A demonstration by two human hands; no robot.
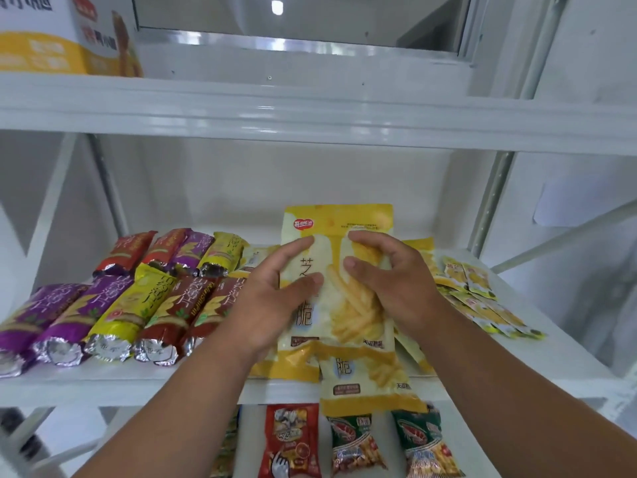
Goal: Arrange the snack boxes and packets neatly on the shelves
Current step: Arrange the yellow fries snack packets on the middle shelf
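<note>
Currently, inspection of the middle shelf runs from the left. Two rows of foil-ended snack rolls in purple, yellow and red lie side by side, the nearest ends close to the shelf lip. Risk: a sideways nudge from the left forearm could roll the front row off, since nothing visible retains them.

At centre, the left hand grasps the top yellow fry packet along its left edge, thumb across the face and fingers reaching up its left side. The right hand grasps the same packet on its right side, fingers curled over the face. The packet sits raised on a stack of similar packets, the lowest of which overhangs the shelf front. Risk: pressing or sliding the top packet is likely to drag the slick film beneath and tip the overhanging packet down to the lower-shelf packets.

To the right, small yellow sachets lie scattered and overlapping towards the shelf edge. Risk: the right wrist passes near them and could sweep several off.

On the upper shelf, a yellow and white box stands at far left, well apart from the work.
</note>
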